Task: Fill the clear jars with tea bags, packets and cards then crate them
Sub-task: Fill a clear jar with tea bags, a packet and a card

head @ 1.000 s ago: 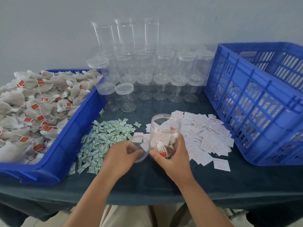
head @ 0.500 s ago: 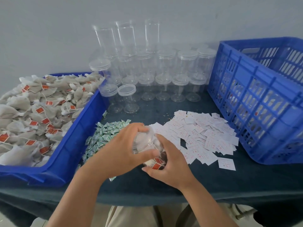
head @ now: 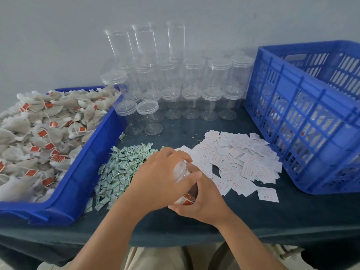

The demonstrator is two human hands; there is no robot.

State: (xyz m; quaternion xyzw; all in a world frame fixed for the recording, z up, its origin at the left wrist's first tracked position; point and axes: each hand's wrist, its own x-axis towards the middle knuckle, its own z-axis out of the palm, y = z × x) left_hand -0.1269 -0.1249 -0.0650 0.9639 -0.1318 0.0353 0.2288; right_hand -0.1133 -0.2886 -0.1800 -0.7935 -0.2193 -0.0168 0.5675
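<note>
A clear jar [head: 187, 197] holding tea bags with red tags stands near the table's front edge, mostly hidden by both hands. My left hand [head: 161, 182] wraps over its top and grips the clear lid [head: 180, 168]. My right hand [head: 202, 199] holds the jar's body from the right. Green-white packets [head: 120, 166] lie in a heap just left of the jar, white cards [head: 239, 160] in a heap to its right. A blue tray [head: 81, 172] at the left is piled with tea bags [head: 39, 133].
Several empty lidded clear jars [head: 192, 90] stand stacked at the back against the wall, two more [head: 148, 117] nearer the tray. A tall blue slatted crate [head: 303, 117] fills the right side, jars showing through its slats. The dark table edge [head: 253, 230] runs close to my arms.
The open jar stood upright in my right hand while my left held the lid beside it. My left hand has since brought the lid over the jar's mouth and covers it.
</note>
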